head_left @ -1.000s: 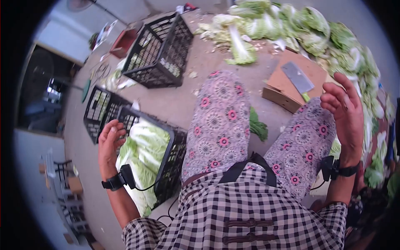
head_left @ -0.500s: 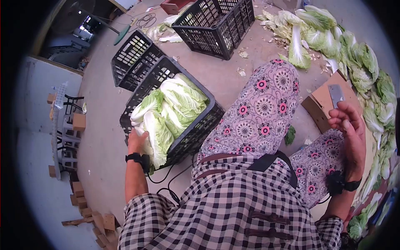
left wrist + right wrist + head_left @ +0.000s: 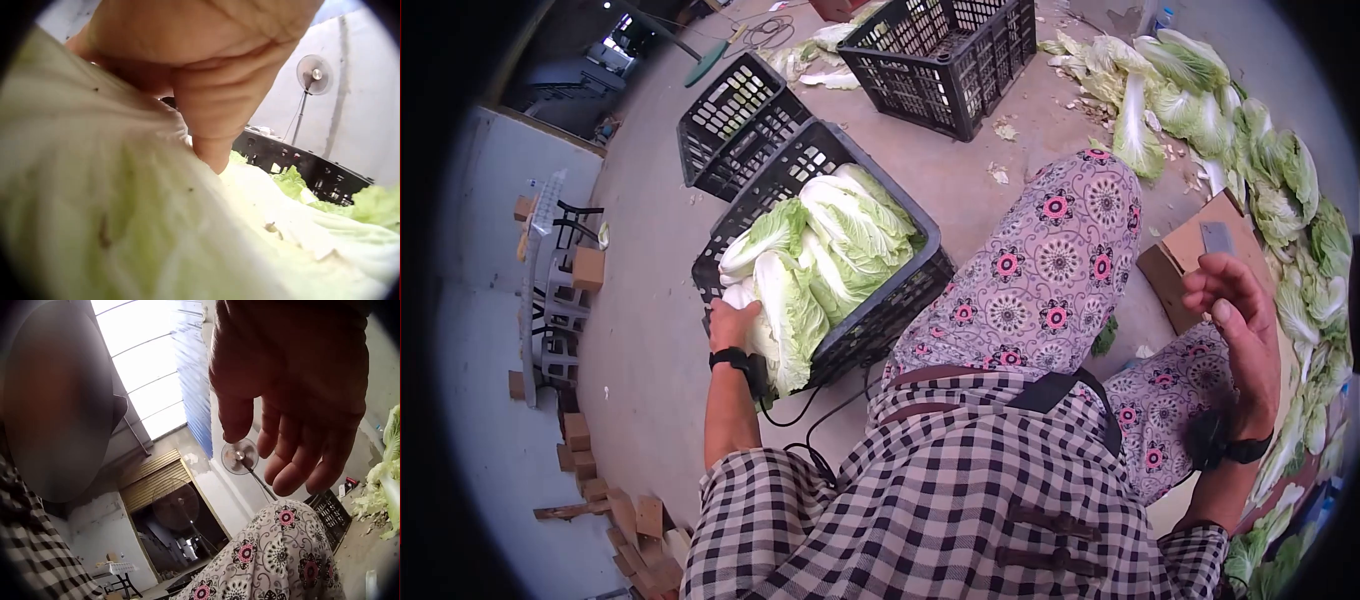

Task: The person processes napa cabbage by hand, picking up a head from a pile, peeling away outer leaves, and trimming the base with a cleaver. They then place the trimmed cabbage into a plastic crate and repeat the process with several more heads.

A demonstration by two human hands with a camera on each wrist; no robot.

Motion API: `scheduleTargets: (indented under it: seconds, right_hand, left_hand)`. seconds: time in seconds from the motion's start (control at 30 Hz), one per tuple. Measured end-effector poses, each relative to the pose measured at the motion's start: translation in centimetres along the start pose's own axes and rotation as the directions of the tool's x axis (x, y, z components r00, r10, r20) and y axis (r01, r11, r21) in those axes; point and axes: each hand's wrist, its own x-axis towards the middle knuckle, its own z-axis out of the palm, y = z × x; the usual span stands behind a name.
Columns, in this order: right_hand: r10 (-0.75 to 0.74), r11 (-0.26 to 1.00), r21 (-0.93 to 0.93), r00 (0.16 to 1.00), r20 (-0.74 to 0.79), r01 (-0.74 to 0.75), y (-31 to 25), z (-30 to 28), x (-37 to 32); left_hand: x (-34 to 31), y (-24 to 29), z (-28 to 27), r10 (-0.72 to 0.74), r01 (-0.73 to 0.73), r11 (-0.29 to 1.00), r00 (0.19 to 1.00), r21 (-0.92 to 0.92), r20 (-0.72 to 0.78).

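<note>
My left hand [image 3: 731,324] is at the near left corner of a black plastic crate [image 3: 937,262] filled with napa cabbages [image 3: 840,225]. In the left wrist view its thumb [image 3: 212,147] and fingers grip the pale end of one napa cabbage [image 3: 144,206]; the fingertips are hidden behind it. Over the right knee hovers my right hand [image 3: 1238,325], holding nothing, its fingers loosely bent. Near it in the head view, a cleaver [image 3: 1217,238] with a grey blade lies on a cardboard box [image 3: 1170,262].
Behind the filled crate stands another black crate [image 3: 735,120], and a third black crate [image 3: 950,75] is farther back. A long heap of napa cabbages [image 3: 1190,110] runs along the right. Cables [image 3: 810,440] hang beside my left side. Leaf scraps [image 3: 1004,130] litter the floor.
My left hand has come down from the air beside the crate onto a cabbage in it. The view has turned left. My right hand remains raised near the right knee.
</note>
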Motion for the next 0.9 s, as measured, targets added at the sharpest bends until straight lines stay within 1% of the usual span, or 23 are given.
scheduleTargets:
  seconds: [0.07, 0.13, 0.2, 0.23, 0.27, 0.3, 0.33, 0.37, 0.4, 0.43, 0.47, 0.5, 0.53, 0.6, 0.67, 0.7, 0.73, 0.8, 0.83, 0.9]
  right_hand:
    - [-0.012, 1.000, -0.024, 0.999, 0.040, 0.013, -0.7, 0.5, 0.3]
    - [-0.046, 0.999, -0.008, 0.996, 0.081, 0.046, -0.8, 0.4, 0.9]
    - [-0.052, 0.998, -0.033, 0.994, 0.093, 0.056, -0.6, -0.1, 0.8]
    - [-0.052, 0.997, -0.046, 0.994, 0.099, 0.056, -0.6, -0.1, 0.8]
    - [-0.045, 0.997, -0.055, 0.994, 0.099, 0.051, -0.6, -0.2, 0.7]
    - [-0.037, 0.997, -0.063, 0.995, 0.097, 0.044, -0.6, -0.3, 0.6]
    - [-0.029, 0.997, -0.072, 0.995, 0.097, 0.036, -0.6, -0.3, 0.5]
    - [-0.027, 0.998, -0.060, 0.994, 0.102, 0.033, -0.6, -0.3, 0.5]
    - [-0.030, 0.998, -0.048, 0.994, 0.105, 0.035, -0.5, -0.3, 0.5]
    - [-0.039, 0.999, -0.034, 0.994, 0.103, 0.043, -0.5, -0.3, 0.6]
    - [-0.036, 0.999, -0.015, 0.994, 0.106, 0.038, -0.3, -0.2, 0.5]
    - [-0.035, 0.999, 0.004, 0.994, 0.105, 0.035, -0.1, -0.3, 0.5]
    - [-0.035, 0.999, 0.023, 0.995, 0.096, 0.033, 0.3, -0.5, 0.2]
    - [-0.035, 0.998, 0.064, 0.995, 0.091, 0.029, 0.8, -0.9, -0.4]
    - [-0.008, 0.996, 0.095, 0.998, 0.063, 0.002, 1.2, -1.4, -1.1]
    - [-0.002, 0.991, 0.134, 0.998, 0.064, -0.007, 1.4, -1.5, -1.6]
    - [-0.004, 0.990, 0.141, 0.999, 0.054, -0.004, 1.3, -1.5, -1.9]
    - [0.005, 0.989, 0.150, 0.999, 0.032, -0.009, 1.2, -1.4, -2.4]
    - [-0.020, 0.989, 0.147, 1.000, 0.021, 0.016, 1.4, -1.4, -2.6]
    - [-0.027, 0.989, 0.148, 0.999, -0.027, 0.031, 1.3, -1.1, -3.2]
  left_hand:
    - [-0.3, -0.1, -0.4, 0.007, -0.006, 0.995, 1.000, -0.101, 0.006]
    - [-0.1, -1.2, -0.5, 0.062, -0.093, 0.940, 0.993, -0.328, -0.105]
    - [-0.5, -1.9, -0.6, 0.101, -0.194, 0.828, 0.975, -0.527, -0.199]
    - [-0.8, -1.8, -2.1, 0.139, -0.237, 0.763, 0.969, -0.602, -0.205]
    - [-1.3, -2.0, -3.6, 0.148, -0.283, 0.702, 0.956, -0.654, -0.254]
    - [-2.1, -1.1, -5.9, 0.196, -0.324, 0.578, 0.946, -0.749, -0.258]
    - [-2.4, -0.5, -8.1, 0.200, -0.374, 0.567, 0.927, -0.733, -0.318]
    - [-3.0, 0.5, -10.7, 0.261, -0.459, 0.542, 0.888, -0.704, -0.378]
    - [-4.5, 2.7, -13.5, 0.274, -0.491, 0.493, 0.871, -0.718, -0.407]
    - [-4.9, 4.3, -15.6, 0.291, -0.518, 0.411, 0.855, -0.751, -0.430]
    - [-5.7, 6.1, -17.2, 0.396, -0.558, 0.172, 0.794, -0.812, -0.462]
    - [-7.2, 8.1, -18.6, 0.446, -0.497, -0.051, 0.765, -0.866, -0.465]
    - [-9.0, 10.3, -19.3, 0.499, -0.395, -0.269, 0.723, -0.879, -0.478]
    - [-12.6, 15.0, -18.7, 0.567, -0.238, -0.516, 0.625, -0.823, -0.537]
    - [-14.1, 18.3, -16.8, 0.576, -0.372, -0.505, 0.528, -0.779, -0.625]
    - [-13.7, 19.2, -15.0, 0.688, -0.228, -0.523, 0.456, -0.821, -0.565]
    - [-13.3, 20.1, -13.2, 0.787, -0.078, -0.501, 0.373, -0.862, -0.491]
    - [-13.4, 22.3, -9.7, 0.920, 0.170, -0.370, 0.206, -0.913, -0.334]
    - [-14.3, 23.5, -8.4, 0.945, 0.235, -0.318, 0.150, -0.918, -0.289]
    - [-16.3, 25.7, -6.1, 0.972, 0.324, -0.233, 0.065, -0.917, -0.224]
